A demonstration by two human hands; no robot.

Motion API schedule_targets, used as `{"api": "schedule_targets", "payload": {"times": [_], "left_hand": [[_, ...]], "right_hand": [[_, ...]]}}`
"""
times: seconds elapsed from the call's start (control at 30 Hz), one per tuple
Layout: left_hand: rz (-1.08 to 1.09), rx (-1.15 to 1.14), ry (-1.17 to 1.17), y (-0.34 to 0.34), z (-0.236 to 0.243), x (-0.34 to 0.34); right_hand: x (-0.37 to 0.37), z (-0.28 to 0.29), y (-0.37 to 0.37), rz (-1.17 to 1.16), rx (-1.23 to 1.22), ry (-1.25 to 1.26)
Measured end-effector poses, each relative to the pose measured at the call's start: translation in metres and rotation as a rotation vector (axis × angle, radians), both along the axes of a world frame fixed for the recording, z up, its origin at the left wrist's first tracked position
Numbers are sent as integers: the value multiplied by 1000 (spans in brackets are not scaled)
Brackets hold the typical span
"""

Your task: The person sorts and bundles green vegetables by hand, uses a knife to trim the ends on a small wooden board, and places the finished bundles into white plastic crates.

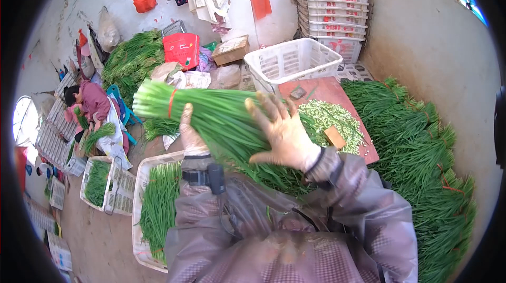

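Observation:
My left hand (191,134) grips a long bundle of green leafy stalks (213,114) from beneath, near the red band round its pale ends, which point left. My right hand (276,135) lies over the leafy part with its fingers spread. Just beyond, a reddish board (305,87) bears a heap of small chopped pale pieces (329,117) and a tan block (334,137). A white plastic crate (138,206) full of similar greens stands by my left forearm.
A large pile of banded greens (416,177) lies along my right. An empty white crate (292,45) and stacked crates (334,14) stand behind the board. A co-worker (95,104) sits at the left, handling greens, near a smaller crate (121,191) and another pile (132,61).

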State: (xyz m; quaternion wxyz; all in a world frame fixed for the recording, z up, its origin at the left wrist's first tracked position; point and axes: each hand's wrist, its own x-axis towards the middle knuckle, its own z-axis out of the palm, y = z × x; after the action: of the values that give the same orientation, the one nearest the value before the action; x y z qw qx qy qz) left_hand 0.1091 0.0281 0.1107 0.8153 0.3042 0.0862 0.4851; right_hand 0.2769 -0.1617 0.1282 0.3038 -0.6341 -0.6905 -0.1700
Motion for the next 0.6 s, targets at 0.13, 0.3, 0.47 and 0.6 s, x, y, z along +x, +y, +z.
{"api": "schedule_targets", "payload": {"times": [0.13,0.3,0.47,0.6], "left_hand": [[207,433,200,-26,24,15],[-123,617,222,-12,34,-5],[-173,213,17,-1,-3,18],[-79,26,65,-3,-11,27]], "right_hand": [[44,-44,25,127,-304,631],[50,-49,11,503,-405,1362],[49,-58,9,583,-605,1604],[88,-85,16,299,-582,708]]}}
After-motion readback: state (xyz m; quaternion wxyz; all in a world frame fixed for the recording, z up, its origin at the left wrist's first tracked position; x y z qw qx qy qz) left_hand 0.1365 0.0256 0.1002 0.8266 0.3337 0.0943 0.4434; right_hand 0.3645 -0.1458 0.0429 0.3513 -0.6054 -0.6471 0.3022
